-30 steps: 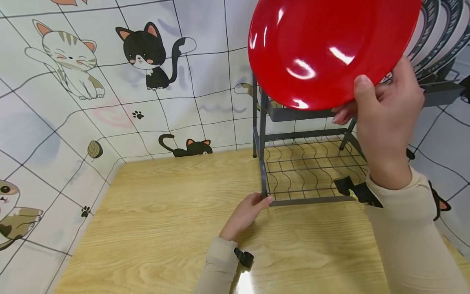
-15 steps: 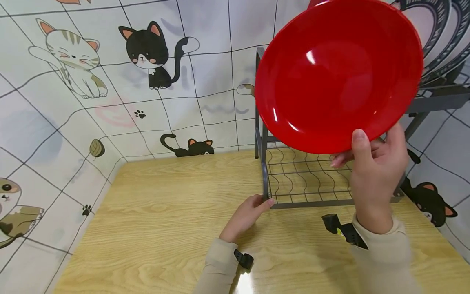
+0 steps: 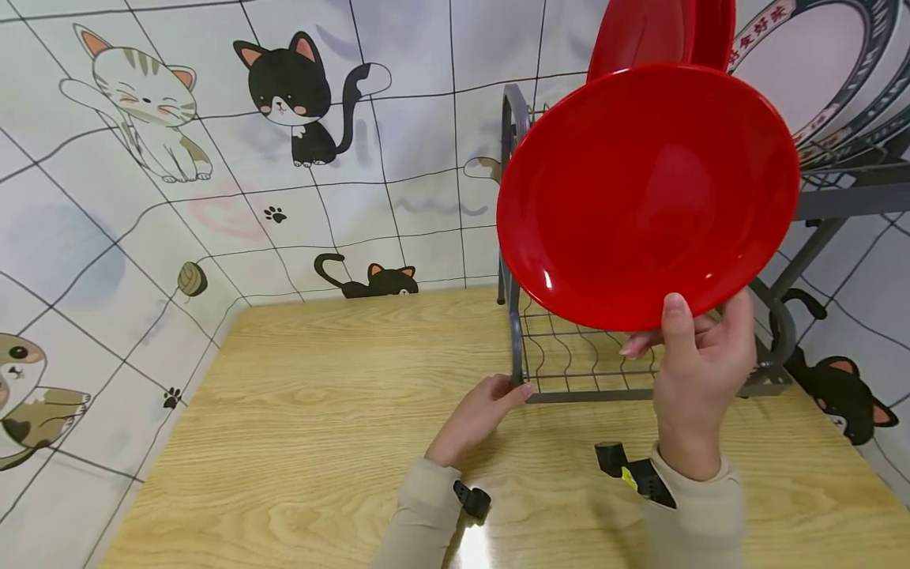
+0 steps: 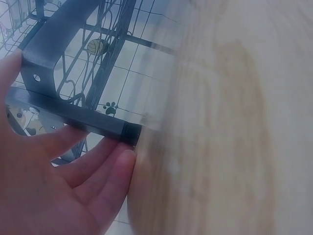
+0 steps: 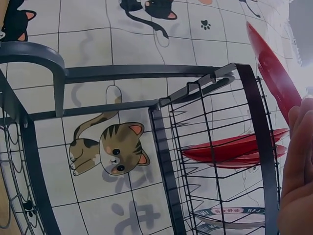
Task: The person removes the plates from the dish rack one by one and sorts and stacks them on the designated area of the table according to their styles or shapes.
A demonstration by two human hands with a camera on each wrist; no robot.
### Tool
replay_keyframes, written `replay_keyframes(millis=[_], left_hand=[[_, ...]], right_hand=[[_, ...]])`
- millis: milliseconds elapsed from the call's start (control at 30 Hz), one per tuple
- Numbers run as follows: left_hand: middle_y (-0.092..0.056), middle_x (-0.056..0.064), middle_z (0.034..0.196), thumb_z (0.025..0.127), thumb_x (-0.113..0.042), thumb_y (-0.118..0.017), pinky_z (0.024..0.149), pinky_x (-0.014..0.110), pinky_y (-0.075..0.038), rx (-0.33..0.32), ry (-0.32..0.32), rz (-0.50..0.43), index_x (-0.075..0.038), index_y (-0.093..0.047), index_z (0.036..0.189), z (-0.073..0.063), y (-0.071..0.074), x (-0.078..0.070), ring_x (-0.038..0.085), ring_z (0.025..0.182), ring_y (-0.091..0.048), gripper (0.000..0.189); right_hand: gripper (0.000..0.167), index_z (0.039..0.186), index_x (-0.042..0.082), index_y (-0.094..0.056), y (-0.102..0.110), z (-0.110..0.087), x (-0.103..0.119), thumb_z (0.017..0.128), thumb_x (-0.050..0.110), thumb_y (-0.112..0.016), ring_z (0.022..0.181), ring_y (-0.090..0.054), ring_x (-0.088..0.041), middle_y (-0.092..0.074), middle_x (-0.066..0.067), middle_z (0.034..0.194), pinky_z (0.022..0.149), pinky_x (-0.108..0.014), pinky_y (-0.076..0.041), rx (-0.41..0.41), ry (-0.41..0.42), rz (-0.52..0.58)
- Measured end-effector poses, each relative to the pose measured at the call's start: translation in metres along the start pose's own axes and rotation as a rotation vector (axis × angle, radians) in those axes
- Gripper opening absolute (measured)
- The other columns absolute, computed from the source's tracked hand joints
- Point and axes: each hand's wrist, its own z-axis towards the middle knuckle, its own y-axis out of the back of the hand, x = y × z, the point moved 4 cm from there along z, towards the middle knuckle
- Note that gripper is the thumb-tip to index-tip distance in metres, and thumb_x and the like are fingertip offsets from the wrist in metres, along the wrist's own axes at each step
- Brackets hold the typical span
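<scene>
My right hand (image 3: 700, 379) pinches a glossy red plate (image 3: 647, 190) at its lower rim, thumb on the near face and fingers behind. The plate is tilted up in front of a grey two-tier dish rack (image 3: 590, 396), hiding much of it. Low on the table, my left hand (image 3: 476, 415) grips the rack's front left corner. The left wrist view has the thumb and fingers on either side of the rack's dark frame (image 4: 83, 117). More red plates (image 3: 643, 35) stand on the upper tier; the right wrist view shows these red plates (image 5: 225, 152) behind the wires.
White plates with dark patterned rims (image 3: 803, 71) stand on the upper tier at the right. The wooden table (image 3: 320, 411) extends left of the rack. Behind and beside it rise walls covered in a cat-print tile pattern (image 3: 419, 142).
My right hand has brought the red plate down and slightly left, away from the upper tier, uncovering the red plates there. My left hand stays at the rack's corner.
</scene>
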Motion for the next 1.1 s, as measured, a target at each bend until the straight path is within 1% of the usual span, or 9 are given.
replay_keyframes(millis=[100,333,533,633,833,933,1100], left_hand=[[-0.055,-0.013,0.103,0.08,-0.066,-0.043,0.078,0.034,-0.044,-0.005,0.008,0.011,-0.027,-0.056,0.11,-0.001,-0.001,0.002,0.008,0.093,-0.053,0.051],[-0.055,-0.013,0.106,0.079,-0.068,-0.042,0.082,0.034,-0.043,-0.019,0.033,0.054,-0.025,-0.055,0.113,-0.001,-0.002,0.004,0.009,0.097,-0.053,0.056],[-0.055,-0.013,0.104,0.079,-0.067,-0.043,0.082,0.035,-0.043,-0.008,0.015,0.038,-0.025,-0.055,0.113,0.0,0.002,0.003,0.009,0.097,-0.053,0.055],[-0.055,-0.014,0.103,0.079,-0.067,-0.042,0.082,0.034,-0.043,-0.006,0.008,0.036,-0.026,-0.054,0.114,0.001,0.004,0.005,0.008,0.098,-0.053,0.055],[-0.054,-0.014,0.108,0.079,-0.068,-0.041,0.082,0.034,-0.043,0.009,0.016,0.037,-0.026,-0.052,0.118,-0.001,0.006,0.005,0.009,0.103,-0.051,0.058],[-0.054,-0.014,0.109,0.079,-0.067,-0.043,0.082,0.033,-0.043,0.004,-0.002,0.061,-0.025,-0.052,0.118,-0.002,0.006,0.003,0.009,0.103,-0.051,0.058],[-0.054,-0.014,0.108,0.079,-0.066,-0.044,0.082,0.031,-0.044,-0.019,-0.057,0.114,-0.023,-0.051,0.119,-0.001,0.009,-0.001,0.008,0.103,-0.051,0.058]], right_hand=[[0.037,0.116,-0.012,-0.042,0.0,-0.002,0.0,0.081,-0.006,-0.052,0.041,-0.054,-0.024,-0.058,-0.031,0.085,0.046,-0.025,-0.049,0.003,0.0,0.006],[0.034,0.114,-0.013,-0.044,-0.003,-0.006,0.004,0.081,-0.007,-0.05,0.04,-0.053,-0.02,-0.061,-0.024,0.077,0.046,-0.022,-0.048,0.039,-0.004,-0.041],[0.029,0.111,-0.012,-0.046,-0.007,-0.01,-0.003,0.082,-0.007,-0.05,0.04,-0.051,-0.021,-0.06,-0.02,0.071,0.044,-0.023,-0.047,0.057,-0.051,-0.04],[0.027,0.109,-0.012,-0.046,-0.008,-0.012,-0.006,0.082,-0.008,-0.05,0.04,-0.051,-0.02,-0.06,-0.019,0.069,0.044,-0.022,-0.047,0.076,-0.052,-0.058],[0.029,0.111,-0.013,-0.045,-0.009,-0.016,-0.007,0.082,-0.009,-0.049,0.04,-0.052,-0.018,-0.061,-0.02,0.074,0.045,-0.021,-0.048,0.108,-0.036,-0.081],[0.031,0.112,-0.013,-0.045,-0.009,-0.017,-0.006,0.082,-0.009,-0.049,0.042,-0.052,-0.018,-0.062,-0.022,0.078,0.047,-0.021,-0.048,0.113,-0.028,-0.084],[0.033,0.113,-0.014,-0.044,-0.01,-0.016,-0.005,0.081,-0.009,-0.049,0.043,-0.053,-0.018,-0.061,-0.024,0.081,0.047,-0.021,-0.048,0.122,-0.001,-0.082]])
